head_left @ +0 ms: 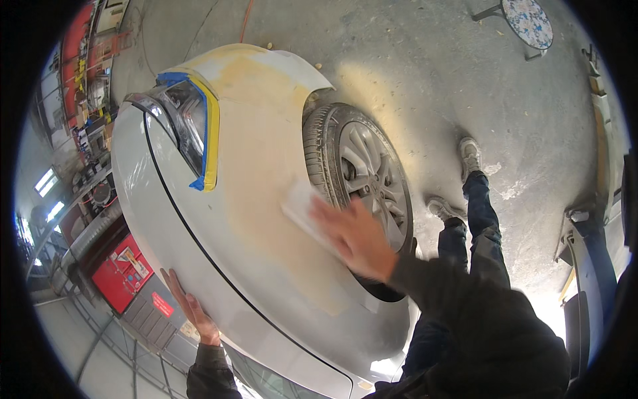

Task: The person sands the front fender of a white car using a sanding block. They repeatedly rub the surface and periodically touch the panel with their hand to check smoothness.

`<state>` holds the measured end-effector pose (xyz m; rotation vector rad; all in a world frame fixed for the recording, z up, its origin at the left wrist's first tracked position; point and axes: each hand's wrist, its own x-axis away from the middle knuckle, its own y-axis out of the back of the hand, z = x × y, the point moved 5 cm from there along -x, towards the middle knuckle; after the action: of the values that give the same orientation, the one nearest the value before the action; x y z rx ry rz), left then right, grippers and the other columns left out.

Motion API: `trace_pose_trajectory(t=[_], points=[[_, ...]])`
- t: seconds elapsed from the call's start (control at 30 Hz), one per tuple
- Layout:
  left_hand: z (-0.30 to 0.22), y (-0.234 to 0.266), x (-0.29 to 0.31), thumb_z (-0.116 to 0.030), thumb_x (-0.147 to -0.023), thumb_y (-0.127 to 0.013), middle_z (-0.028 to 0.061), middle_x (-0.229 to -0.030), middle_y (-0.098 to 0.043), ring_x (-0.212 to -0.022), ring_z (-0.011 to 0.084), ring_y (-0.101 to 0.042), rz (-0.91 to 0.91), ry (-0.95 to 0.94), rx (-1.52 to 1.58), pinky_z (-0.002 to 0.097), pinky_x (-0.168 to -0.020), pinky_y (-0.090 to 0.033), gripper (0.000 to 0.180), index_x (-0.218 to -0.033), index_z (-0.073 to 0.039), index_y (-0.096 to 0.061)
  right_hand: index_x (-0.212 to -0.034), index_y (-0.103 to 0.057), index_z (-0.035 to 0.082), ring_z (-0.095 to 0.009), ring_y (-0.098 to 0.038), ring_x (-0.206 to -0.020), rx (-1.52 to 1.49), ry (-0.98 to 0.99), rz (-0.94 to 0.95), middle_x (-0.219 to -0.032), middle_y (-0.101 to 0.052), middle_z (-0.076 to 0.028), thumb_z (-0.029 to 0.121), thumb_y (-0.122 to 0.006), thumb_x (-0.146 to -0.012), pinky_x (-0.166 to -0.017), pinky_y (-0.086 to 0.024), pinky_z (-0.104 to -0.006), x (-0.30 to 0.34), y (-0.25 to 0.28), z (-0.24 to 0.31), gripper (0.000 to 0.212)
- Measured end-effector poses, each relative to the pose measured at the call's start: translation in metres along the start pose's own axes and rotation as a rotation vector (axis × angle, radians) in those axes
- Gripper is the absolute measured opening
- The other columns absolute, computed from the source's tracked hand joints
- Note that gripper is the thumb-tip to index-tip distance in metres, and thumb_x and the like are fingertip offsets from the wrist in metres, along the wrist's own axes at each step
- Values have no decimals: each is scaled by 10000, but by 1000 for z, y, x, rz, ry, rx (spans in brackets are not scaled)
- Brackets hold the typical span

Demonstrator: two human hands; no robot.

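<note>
A silver-white car's front fender [259,153] carries wide patches of beige and yellowish filler above the wheel arch. My right hand [355,236], smeared by motion, presses a pale, long sanding block [307,211] against the fender beside the wheel [372,169]. The block's edges are blurred, and my hand covers part of it. On the hood [199,266], my left hand [189,307] rests with its fingers stretched out and holds nothing. Blue and yellow masking tape [211,143] borders the headlight [186,113] farther forward.
Yellowish dust [372,93] lies on the concrete floor around the tire. A round speckled stool [527,23] stands at the far right. To the left are a red cabinet [123,272] and cluttered shelves [86,113]. Loose car panels [591,279] stand at the right.
</note>
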<state>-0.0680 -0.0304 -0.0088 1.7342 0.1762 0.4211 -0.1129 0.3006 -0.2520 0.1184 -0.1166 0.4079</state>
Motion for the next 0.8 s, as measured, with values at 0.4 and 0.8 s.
trace_pose_trajectory(t=[0.4,0.8], points=[[3,0,-8,-637,-1095,-286,226,-1780,-158,-1649,396,-142,4,-61,-17,579,-1305,-147,822,-1673,-55,-331,-1358,-718,222,-358,-590,-936,-46,55,-260,-1455,-688,6,210,-646,-988,-866,-575,-451,-138,11,-61,377],[0,-1,-12,-640,-1088,-305,230,-1781,-143,-1646,392,-146,16,-37,69,575,-1299,-169,829,-1675,-55,-331,-1365,-721,206,-352,-621,-926,-42,30,-272,-1415,-710,11,205,-622,-1000,-842,-578,-439,-144,12,-58,378]])
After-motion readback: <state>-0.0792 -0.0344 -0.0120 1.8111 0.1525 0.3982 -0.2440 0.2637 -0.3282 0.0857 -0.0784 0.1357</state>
